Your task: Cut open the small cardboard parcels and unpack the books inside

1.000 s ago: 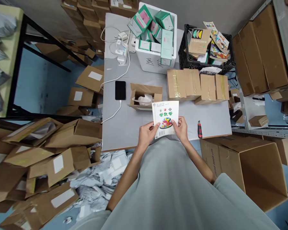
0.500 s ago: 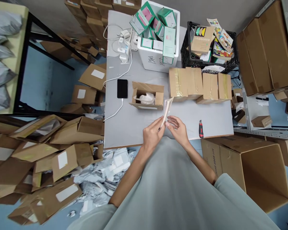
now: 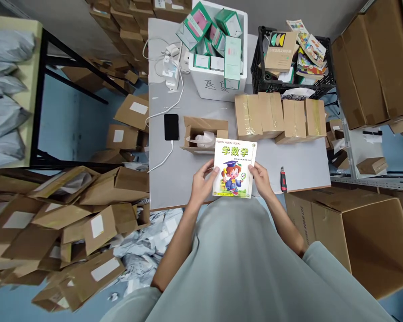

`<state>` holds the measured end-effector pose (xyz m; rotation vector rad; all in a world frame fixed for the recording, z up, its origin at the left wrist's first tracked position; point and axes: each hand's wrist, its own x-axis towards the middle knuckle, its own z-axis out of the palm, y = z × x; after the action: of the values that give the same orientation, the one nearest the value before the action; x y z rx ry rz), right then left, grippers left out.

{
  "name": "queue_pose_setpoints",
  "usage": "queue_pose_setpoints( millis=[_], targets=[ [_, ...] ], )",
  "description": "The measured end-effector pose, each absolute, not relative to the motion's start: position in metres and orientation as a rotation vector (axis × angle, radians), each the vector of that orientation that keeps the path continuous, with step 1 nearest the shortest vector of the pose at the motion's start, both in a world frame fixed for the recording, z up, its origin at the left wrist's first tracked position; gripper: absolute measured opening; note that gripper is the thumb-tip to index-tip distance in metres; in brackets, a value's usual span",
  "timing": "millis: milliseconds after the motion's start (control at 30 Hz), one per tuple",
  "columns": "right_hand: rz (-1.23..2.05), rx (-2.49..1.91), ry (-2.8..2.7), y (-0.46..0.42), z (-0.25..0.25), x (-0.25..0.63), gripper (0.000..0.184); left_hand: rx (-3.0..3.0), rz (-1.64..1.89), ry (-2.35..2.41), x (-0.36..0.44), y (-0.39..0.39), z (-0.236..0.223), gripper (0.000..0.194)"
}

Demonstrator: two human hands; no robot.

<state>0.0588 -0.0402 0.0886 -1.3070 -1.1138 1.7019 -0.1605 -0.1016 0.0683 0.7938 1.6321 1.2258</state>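
Observation:
A small children's book (image 3: pixel 234 167) with a cartoon child in a graduation cap on its white cover faces me above the table's front edge. My left hand (image 3: pixel 202 181) grips its left side, thumb on the cover. On the right side, my right hand (image 3: pixel 261 178) pinches the book with the thumb in front; the other fingers are partly behind it. Just beyond the book stands an open cardboard box (image 3: pixel 205 134) with crumpled white wrapping (image 3: pixel 204 139) inside. A red and black box cutter (image 3: pixel 283 180) lies to the right of my right hand.
Several taped cartons (image 3: pixel 272 117) stand behind the book. At the back are a white foam bin (image 3: pixel 218 91) of green boxes and a black crate (image 3: pixel 272 87) of books. A phone (image 3: pixel 171 127) charges at left. Used cartons (image 3: pixel 114 223) crowd the floor; a large open carton (image 3: pixel 349 237) stands right.
The book was edge-on between my hands and now shows its front cover flat to me. My hands have moved apart to its two sides.

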Motion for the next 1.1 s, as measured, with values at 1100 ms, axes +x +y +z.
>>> queue_pose_setpoints(
  millis=[1100],
  targets=[
    [1.352,-1.569,-1.344,-0.047,0.069,0.069,0.076,0.297,1.291,1.483,-0.142,-0.105,0.079,0.065]
  ],
)
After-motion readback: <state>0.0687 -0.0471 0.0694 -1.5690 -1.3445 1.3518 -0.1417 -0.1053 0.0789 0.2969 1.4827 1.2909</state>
